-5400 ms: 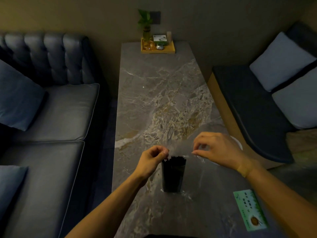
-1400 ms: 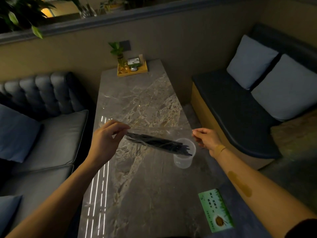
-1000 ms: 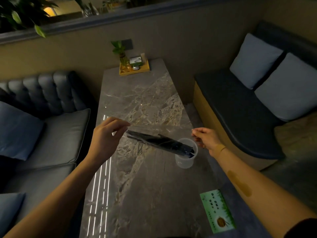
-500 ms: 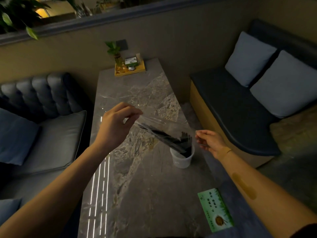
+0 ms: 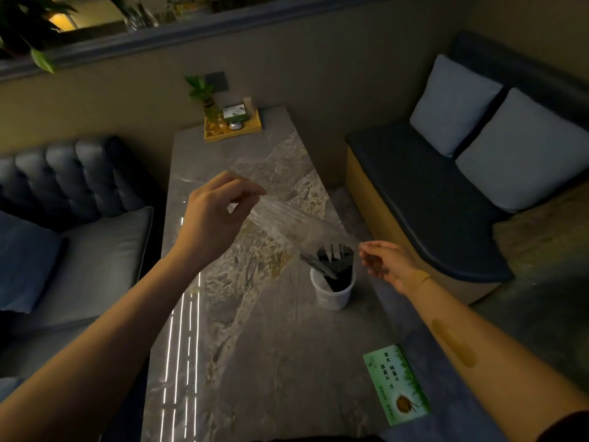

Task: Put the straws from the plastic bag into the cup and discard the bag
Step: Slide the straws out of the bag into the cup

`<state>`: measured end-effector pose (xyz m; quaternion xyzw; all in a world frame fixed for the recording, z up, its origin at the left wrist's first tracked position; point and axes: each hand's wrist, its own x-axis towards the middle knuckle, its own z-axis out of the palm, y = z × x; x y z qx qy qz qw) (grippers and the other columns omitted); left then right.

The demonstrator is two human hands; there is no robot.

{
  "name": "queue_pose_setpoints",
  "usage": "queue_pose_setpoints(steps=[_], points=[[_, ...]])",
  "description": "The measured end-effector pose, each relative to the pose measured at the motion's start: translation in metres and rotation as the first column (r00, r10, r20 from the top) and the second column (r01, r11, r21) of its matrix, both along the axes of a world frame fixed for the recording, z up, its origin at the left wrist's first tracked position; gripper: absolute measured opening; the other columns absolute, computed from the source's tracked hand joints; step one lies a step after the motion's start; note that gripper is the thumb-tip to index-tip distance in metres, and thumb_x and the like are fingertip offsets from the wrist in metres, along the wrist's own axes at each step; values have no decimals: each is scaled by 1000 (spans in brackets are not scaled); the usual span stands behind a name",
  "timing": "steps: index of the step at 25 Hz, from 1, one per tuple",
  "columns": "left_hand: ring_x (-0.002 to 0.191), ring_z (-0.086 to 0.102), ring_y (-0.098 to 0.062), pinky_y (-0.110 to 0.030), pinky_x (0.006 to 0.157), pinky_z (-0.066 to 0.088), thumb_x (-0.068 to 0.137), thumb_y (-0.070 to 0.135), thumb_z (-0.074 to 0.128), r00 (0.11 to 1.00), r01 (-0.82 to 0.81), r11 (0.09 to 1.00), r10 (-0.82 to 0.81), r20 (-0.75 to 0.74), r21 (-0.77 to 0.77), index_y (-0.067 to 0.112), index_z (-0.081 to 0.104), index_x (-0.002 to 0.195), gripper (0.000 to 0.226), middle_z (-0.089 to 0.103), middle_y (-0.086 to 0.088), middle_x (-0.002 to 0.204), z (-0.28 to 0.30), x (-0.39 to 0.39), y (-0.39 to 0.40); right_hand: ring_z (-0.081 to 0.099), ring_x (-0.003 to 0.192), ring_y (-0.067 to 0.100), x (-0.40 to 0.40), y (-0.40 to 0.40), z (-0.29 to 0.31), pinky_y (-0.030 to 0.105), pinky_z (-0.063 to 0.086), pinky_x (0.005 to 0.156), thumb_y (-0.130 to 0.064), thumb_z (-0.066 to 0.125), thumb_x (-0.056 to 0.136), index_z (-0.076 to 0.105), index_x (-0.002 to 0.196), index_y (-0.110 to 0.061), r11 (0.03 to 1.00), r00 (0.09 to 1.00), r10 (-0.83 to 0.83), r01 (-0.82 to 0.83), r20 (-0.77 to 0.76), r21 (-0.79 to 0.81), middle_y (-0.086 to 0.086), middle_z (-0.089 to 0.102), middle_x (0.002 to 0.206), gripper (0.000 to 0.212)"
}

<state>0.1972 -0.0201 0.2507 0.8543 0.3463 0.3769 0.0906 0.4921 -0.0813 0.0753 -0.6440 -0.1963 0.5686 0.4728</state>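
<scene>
My left hand (image 5: 213,215) pinches the clear plastic bag (image 5: 287,223) raised and tilted; black straws (image 5: 331,261) stand in the white cup (image 5: 331,295) on the tabletop (image 5: 255,346). My right hand (image 5: 387,261) seems loosely open beside the cup, green card (image 5: 396,384) nearer me.

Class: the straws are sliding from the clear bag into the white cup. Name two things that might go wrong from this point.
1. The straws lean over the rim of the cup; some might spill out or tip it.
2. The left hand pinches only one end of the plastic bag, and the right hand looks loose, so the bag might slip.
</scene>
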Motion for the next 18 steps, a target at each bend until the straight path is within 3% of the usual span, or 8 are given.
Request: queue_pose_setpoints(steps=[5,13,18], points=[[85,67,-17,-32,78,57,89,5,67,999,-2,1000,2,47,2,8,74,97,11,68,-8,96,10,6,3,60,66,16,1,-5,7,28,46,62,-15,64,88,68,84,-18,1000,999,7,-7,-36,10,1,68,71,6],[85,66,-15,-25,78,56,90,6,66,993,-41,999,39,109,10,8,73,97,11,67,-4,96,13,-16,2,61,72,16,-7,-12,25,30,46,66,-16,65,86,69,87,-17,995,998,28,-22,-64,99,3,68,79,4],[84,65,-3,-14,78,53,90,12,66,979,-128,992,125,160,7,15,73,99,12,60,21,96,10,-58,-2,62,70,13,-28,-5,44,26,47,62,-18,66,87,70,85,-20,986,998,52,-44,-45,162,-2,71,74,5]])
